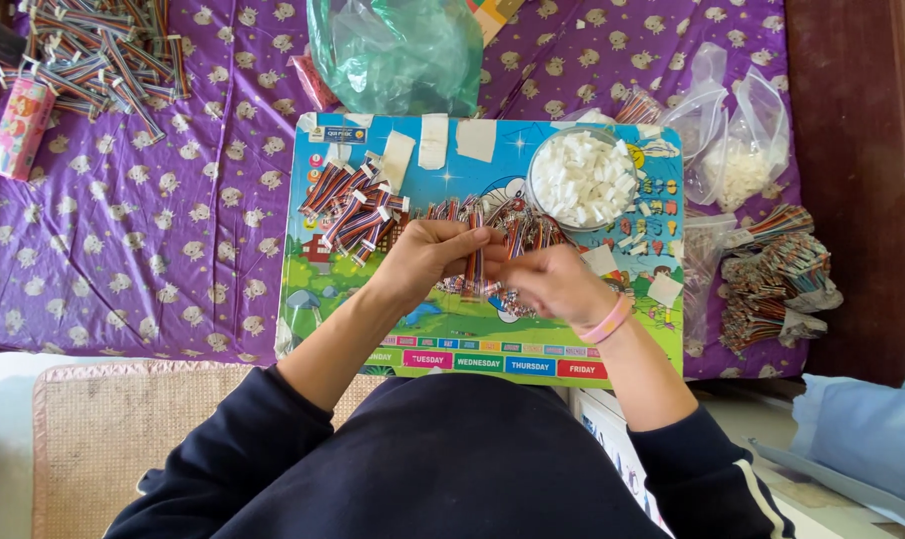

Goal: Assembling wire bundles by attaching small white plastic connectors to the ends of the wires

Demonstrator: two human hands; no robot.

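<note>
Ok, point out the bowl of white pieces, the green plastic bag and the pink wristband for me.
bowl of white pieces [545, 152], head view, on its left rim.
green plastic bag [397, 50], head view, on the middle of the bag.
pink wristband [608, 321], head view, on the band's middle.

Cable piece: we see a short multicoloured ribbon cable [472, 262] standing roughly upright between our two hands, pinched near its top.
Cable state: its lower end shows a white tip, just above the colourful board.
Cable position: we find it at the board's middle, among other cables lying there.
</note>
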